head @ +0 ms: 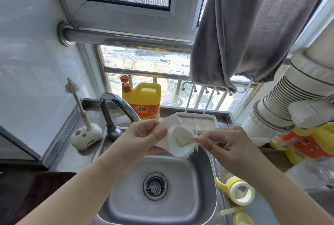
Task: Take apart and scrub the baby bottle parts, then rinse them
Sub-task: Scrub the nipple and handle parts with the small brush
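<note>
Left hand: our left hand (144,137) is above the sink (180,205), fingers and thumb curled round a white soft bottle part (173,135), maybe a cap or nipple piece, we cannot tell which.
Right hand: our right hand (223,142) is above the sink's right rim, pinching the thin handle of a small white bristle brush (188,142) between thumb and fingertips.
Brush vs part: brush head touching the white part, bristles sticking out at its lower right edge, both held over the basin.
Bottle: baby bottle (236,191) with yellow handle collar lies on its side on the counter right of the sink, open mouth toward us.
Other bottle bits: pale yellow piece (241,218) on the counter right of the sink, nearer us than the bottle; blurred, type unclear.
Faucet: chrome faucet (115,109) at the sink's back left, spout arching toward our left hand.
Detergent: yellow dish soap jug (142,101) behind the sink on the sill.
Long brush: bottle brush in white stand (85,128) left of the sink, upright.
Drain: strainer (155,186) in the sink's middle.
Towel: grey towel (253,25) hangs above the sink's back right.
</note>
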Tool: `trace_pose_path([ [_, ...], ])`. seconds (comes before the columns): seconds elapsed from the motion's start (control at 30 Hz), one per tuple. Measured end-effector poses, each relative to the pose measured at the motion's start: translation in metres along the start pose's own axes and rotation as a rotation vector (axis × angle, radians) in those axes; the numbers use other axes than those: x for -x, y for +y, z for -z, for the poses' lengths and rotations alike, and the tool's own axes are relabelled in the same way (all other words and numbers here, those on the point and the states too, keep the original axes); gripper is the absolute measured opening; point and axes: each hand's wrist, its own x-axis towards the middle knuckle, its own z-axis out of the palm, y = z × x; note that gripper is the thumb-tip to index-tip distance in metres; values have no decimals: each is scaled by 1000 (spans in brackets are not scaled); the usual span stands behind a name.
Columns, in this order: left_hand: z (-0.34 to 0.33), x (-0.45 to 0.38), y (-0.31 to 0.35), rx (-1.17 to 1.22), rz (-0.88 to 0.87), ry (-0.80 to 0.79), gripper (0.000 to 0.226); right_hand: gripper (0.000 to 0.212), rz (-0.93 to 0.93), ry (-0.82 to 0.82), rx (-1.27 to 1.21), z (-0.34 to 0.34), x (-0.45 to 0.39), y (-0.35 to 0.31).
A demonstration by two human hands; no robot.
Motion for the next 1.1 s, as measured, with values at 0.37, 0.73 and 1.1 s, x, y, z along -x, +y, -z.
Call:
trace_pose_path([
  [0.37, 4, 3, -4, -141, -25, -46, 17, 43, -98, 150, -74, 16, -7, -5],
  [0.73, 4, 5, -3, -148, -123, -89, 6, 38, -67, 38, -100, 18, -5, -21],
  [1.1, 11, 5, -5, -193, -166, -61, 20, 38, -195, 132, -103, 17, 0, -21],
])
